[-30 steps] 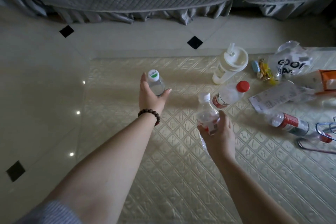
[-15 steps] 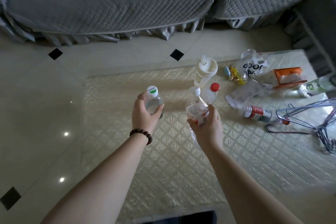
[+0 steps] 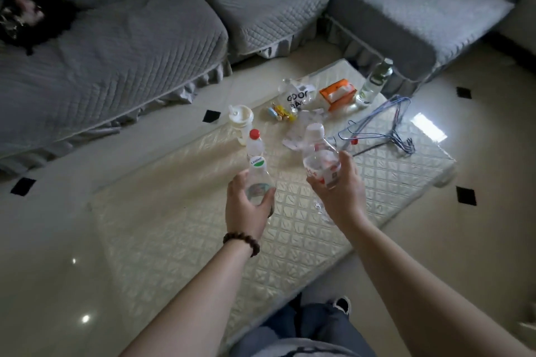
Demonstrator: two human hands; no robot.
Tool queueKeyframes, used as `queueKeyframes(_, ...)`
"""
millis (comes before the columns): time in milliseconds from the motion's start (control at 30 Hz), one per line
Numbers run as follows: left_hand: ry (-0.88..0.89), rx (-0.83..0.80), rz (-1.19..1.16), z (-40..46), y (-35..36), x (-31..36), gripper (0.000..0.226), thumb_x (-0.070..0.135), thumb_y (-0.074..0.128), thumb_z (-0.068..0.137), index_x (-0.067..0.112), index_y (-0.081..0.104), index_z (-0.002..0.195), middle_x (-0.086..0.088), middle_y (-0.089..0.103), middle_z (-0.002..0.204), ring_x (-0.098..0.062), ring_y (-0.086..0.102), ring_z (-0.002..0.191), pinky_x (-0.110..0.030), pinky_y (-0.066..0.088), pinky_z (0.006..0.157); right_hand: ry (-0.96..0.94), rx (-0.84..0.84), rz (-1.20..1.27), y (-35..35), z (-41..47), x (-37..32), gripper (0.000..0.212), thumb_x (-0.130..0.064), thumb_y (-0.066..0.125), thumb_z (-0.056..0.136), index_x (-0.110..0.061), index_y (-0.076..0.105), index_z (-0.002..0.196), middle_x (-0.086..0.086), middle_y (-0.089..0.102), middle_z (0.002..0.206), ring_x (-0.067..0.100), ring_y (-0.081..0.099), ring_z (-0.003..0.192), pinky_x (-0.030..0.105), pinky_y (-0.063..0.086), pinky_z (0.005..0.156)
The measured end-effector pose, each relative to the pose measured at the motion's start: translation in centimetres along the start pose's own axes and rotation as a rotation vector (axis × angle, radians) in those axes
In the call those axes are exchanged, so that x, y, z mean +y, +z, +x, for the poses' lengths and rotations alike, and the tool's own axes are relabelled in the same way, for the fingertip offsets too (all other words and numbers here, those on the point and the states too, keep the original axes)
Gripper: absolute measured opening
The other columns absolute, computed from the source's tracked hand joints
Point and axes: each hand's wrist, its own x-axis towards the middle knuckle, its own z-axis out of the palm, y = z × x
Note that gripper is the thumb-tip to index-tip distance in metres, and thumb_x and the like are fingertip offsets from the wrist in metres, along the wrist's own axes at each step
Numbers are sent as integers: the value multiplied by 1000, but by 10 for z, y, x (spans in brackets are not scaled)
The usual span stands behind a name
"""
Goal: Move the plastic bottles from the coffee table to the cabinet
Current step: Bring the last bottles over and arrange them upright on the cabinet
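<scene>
Bottles fill both of our hands above the cream quilted coffee table (image 3: 290, 240). Our left hand (image 3: 246, 206), with a dark beaded bracelet (image 3: 242, 242) at the wrist, is wrapped around the lower body of a clear plastic bottle with a white-and-green cap (image 3: 256, 174), thumb on one side and fingers on the other, holding it upright over the table's middle. Our right hand (image 3: 339, 191) is curled around a clear plastic bottle with a white cap and red-and-white label (image 3: 319, 153), lifted clear of the table and tilted a little toward us.

Just beyond the left-hand bottle, a clear plastic bottle with a red cap (image 3: 254, 142) stands on the table, and next to it, nearer the table's far edge, stands a white tumbler with a flip lid (image 3: 241, 122). Further along the far edge lie a few wrapped sweets (image 3: 280, 113), a clear printed plastic bag (image 3: 295, 97) and an orange tissue pack (image 3: 336, 93). At the table's far right corner stands a tall clear bottle (image 3: 374, 81). A heap of blue wire hangers (image 3: 385, 127) lies on the right side of the table, and crumpled paper receipts (image 3: 295, 136) lie between them and the red-capped bottle. A grey quilted sofa (image 3: 116, 52) runs beyond the table.
</scene>
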Motion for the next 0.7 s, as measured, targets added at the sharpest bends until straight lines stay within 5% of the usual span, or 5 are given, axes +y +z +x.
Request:
queueKeyframes(100, 33, -104, 29, -13, 27, 24, 58, 36, 75, 75, 19, 47, 123, 1, 51, 120, -7, 48, 97, -18, 37, 78, 50, 69, 13, -35, -15, 23, 76, -36, 77, 73, -20, 37, 135, 6, 56, 117, 25, 59, 95, 31, 46, 72)
queueKeyframes(333, 167, -323, 64, -67, 105, 88, 60, 37, 75, 74, 21, 45, 124, -3, 51, 120, -13, 51, 101, -19, 36, 79, 169, 307, 95, -129, -55, 88, 73, -32, 78, 73, -15, 41, 134, 7, 58, 116, 24, 58, 97, 29, 44, 79)
queueKeyframes(533, 230, -557, 54, -141, 190, 145, 62, 44, 77, 70, 28, 48, 122, -3, 54, 117, -19, 57, 103, -36, 52, 88, 267, 520, 103, -226, -104, 170, 55, -35, 74, 77, -18, 45, 121, 5, 57, 99, 23, 55, 81, 23, 35, 65)
queueKeyframes(700, 332, -671, 92, -219, 260, 191, 61, 40, 76, 72, 21, 48, 123, -3, 54, 115, -17, 55, 99, -27, 46, 85, 362, 667, 125, -299, -156, 240, 60, -35, 75, 76, -15, 45, 125, 8, 56, 111, 16, 49, 85, 24, 40, 68)
